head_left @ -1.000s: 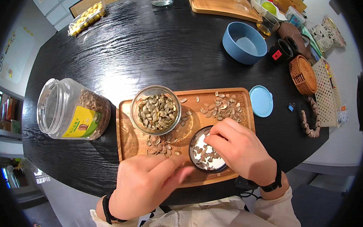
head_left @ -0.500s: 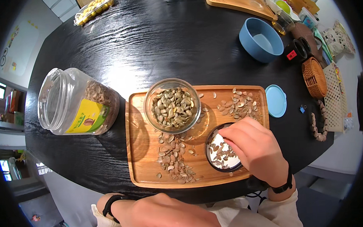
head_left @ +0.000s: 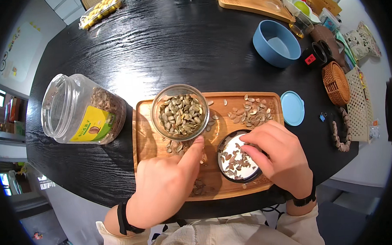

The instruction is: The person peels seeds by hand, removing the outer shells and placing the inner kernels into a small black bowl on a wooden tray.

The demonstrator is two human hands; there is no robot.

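Jar [head_left: 85,111] off ten o'clock of the wooden tray [head_left: 224,190], my left hand [head_left: 161,184] at seven, grip I cannot tell, glass bowl [head_left: 179,86] of green seeds [head_left: 181,114] at eleven, dark-rimmed dish [head_left: 234,144] at four, my right hand [head_left: 280,156] above, thumb and forefinger parted

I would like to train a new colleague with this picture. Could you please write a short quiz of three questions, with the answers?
1. Multiple choice: which hand is over the dark-rimmed white dish? A) left; B) right; C) both.
2. True or false: the glass bowl of green seeds is nearer to the left end of the wooden tray than to its right end.
3. Fill in: the clear jar left of the tray has a label coloured green and ____.

Key:
1. B, the right hand
2. True
3. Yellow
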